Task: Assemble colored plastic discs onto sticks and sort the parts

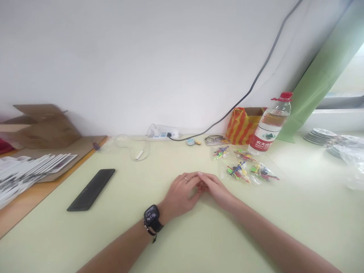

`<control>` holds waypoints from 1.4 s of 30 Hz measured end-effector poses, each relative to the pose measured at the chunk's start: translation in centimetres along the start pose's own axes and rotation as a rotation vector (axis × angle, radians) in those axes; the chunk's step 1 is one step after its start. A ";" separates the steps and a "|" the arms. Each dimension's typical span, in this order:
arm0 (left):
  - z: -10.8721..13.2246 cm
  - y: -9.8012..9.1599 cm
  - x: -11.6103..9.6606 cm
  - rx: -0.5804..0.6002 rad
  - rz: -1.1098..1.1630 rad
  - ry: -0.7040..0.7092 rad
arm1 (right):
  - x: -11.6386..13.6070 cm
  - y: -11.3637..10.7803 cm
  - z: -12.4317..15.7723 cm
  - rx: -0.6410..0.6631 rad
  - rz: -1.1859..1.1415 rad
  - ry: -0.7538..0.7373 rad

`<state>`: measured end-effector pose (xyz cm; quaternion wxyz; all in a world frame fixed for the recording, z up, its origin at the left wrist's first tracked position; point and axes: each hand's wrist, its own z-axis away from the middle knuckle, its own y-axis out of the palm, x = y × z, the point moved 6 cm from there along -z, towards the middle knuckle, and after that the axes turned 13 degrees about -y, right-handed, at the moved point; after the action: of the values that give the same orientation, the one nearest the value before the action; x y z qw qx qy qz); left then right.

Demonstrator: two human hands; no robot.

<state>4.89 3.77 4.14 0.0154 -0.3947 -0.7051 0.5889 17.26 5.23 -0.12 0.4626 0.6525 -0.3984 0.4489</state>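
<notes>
Both hands are positioned at the centre of the pale green tabletop [125, 239], with the forearms converging from the near edge. The left hand [179, 195] lies palm down, fingers bent and close together; a ring [186, 179] is fitted to one finger, and a black smartwatch [152, 214] and a beaded bracelet [146, 228] are worn at the wrist. The right hand [218, 188] meets it at the fingertips, its fingers narrow and nearly straight. The fingers cover the space between them, so from my position I cannot tell whether anything is held there.

Nearest the right hand, beyond it and to its right, lie four clear plastic packets [238, 172] containing small multicoloured parts. They are grouped closely, two toward the wall and two nearer. A water bottle [267, 129] with a red cap stands upright just behind the group, in front of a red-and-yellow striped bag [241, 127]. Eyeglasses [214, 139] rest to the left of that bag.

A flat black case [91, 190] lies to the left of the left hand, well apart from it. A power strip [162, 134] sits against the wall, with a dark cable [250, 91] plugged in. At far left, a pile of cards [36, 170] lies before an open cardboard box [48, 123].
</notes>
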 end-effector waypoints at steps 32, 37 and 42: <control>-0.5 0.5 2.6 0.066 0.110 -0.224 | 1.4 -0.1 -0.1 0.072 0.219 -0.022; -0.6 0.4 2.8 0.051 0.125 -0.242 | 1.9 0.2 0.3 0.087 0.170 -0.015; -0.7 0.2 3.5 0.004 0.236 -0.302 | 1.9 0.3 0.5 0.068 0.035 0.013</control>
<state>2.93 6.33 2.69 -0.1588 -0.3818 -0.6471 0.6405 17.56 4.48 1.67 0.4349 0.6579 -0.3912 0.4744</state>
